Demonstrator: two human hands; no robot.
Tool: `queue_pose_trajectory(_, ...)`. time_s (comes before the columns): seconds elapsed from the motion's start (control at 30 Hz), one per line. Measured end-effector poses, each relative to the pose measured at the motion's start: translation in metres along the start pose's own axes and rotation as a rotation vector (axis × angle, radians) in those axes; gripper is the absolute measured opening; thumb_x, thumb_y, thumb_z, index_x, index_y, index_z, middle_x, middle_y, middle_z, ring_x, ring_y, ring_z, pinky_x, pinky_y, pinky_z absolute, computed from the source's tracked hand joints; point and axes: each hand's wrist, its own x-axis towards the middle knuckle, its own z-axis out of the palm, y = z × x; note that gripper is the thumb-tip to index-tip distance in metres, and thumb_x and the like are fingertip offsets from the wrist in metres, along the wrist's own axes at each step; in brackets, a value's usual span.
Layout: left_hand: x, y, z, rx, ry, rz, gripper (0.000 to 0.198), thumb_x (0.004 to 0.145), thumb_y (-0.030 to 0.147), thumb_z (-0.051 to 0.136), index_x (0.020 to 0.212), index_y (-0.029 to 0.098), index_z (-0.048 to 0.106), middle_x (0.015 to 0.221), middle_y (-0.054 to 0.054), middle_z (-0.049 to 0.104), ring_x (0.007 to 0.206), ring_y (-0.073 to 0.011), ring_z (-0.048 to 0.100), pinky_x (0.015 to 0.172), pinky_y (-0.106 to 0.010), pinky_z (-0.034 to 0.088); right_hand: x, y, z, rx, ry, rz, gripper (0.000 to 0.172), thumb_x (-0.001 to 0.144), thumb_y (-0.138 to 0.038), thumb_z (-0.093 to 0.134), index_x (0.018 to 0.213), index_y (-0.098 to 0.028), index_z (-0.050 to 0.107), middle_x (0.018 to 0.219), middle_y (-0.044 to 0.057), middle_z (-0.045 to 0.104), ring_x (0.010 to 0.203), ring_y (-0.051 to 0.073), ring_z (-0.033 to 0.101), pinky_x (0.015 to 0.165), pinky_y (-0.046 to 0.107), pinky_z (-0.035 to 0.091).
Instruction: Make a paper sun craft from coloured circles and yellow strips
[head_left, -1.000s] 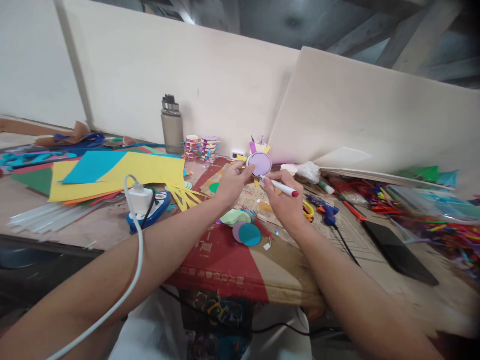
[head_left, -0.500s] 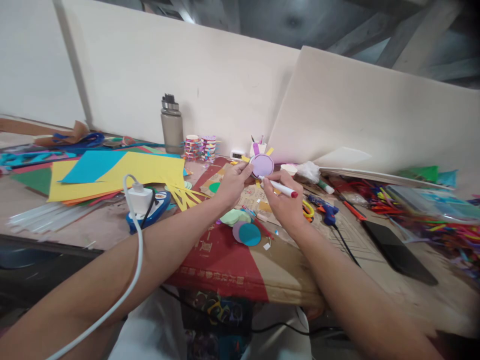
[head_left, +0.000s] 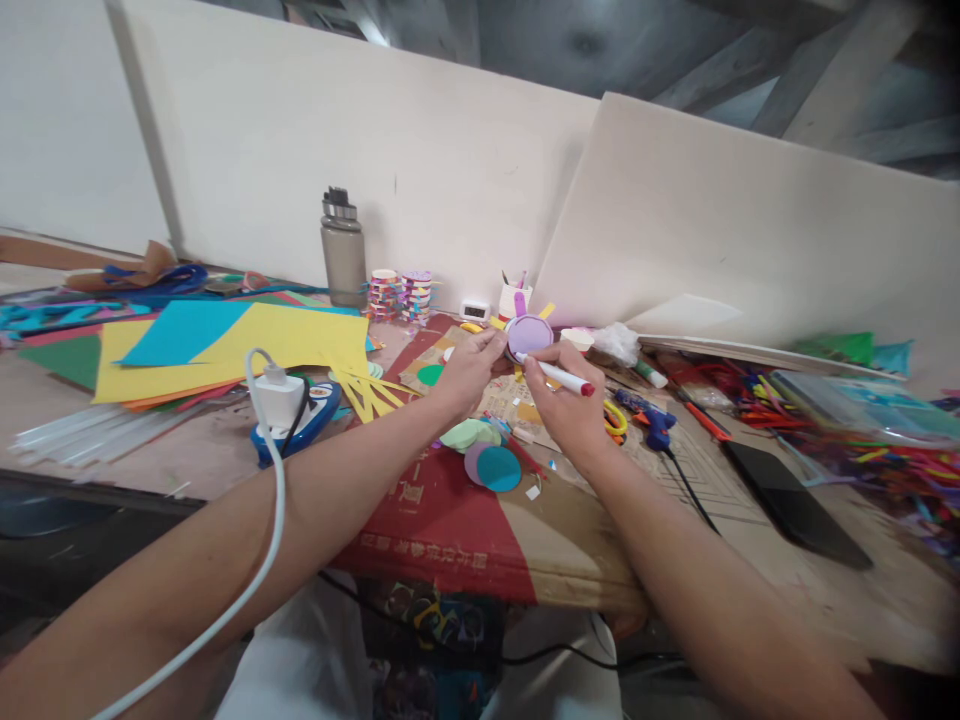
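Note:
A round purple paper disc (head_left: pixel 530 337) with yellow and purple paper tabs around its rim is raised above the cardboard. At its left edge, my left hand (head_left: pixel 475 368) pinches it between thumb and fingers. My right hand (head_left: pixel 568 398) grips a white marker (head_left: pixel 564 377) with a red end, and the marker's tip meets the disc's lower edge. Below the hands lie a teal paper circle (head_left: pixel 499 469), a lilac one partly under it, and pale green paper pieces (head_left: pixel 466 433).
A water bottle (head_left: pixel 343 250) and two stacks of decorated discs (head_left: pixel 417 296) stand by the back board. Yellow sheets (head_left: pixel 300 340) and a white plug (head_left: pixel 278 398) are at left. A glue gun (head_left: pixel 654 420) and black phone (head_left: pixel 795 505) lie at right.
The purple disc has shifted slightly right and down and turned a little in my left hand. My right hand keeps the marker at its lower edge.

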Motion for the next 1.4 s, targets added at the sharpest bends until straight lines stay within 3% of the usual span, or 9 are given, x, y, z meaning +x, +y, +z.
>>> queue_pose_trajectory(1.4,-0.0048,-0.004,0.002,0.051,-0.083,-0.001,0.032,0.079,0.043,0.069,0.076,0.013,0.059,0.074,0.0,0.057,0.07,-0.0096,0.055,0.076,-0.024,0.048,0.0012,-0.0015,-0.001,0.083,0.064,0.018,0.012,0.086,-0.029,0.058,0.076,-0.022,0.059,0.071,0.0,0.063,0.067,0.015,0.058,0.064,0.03,0.047)
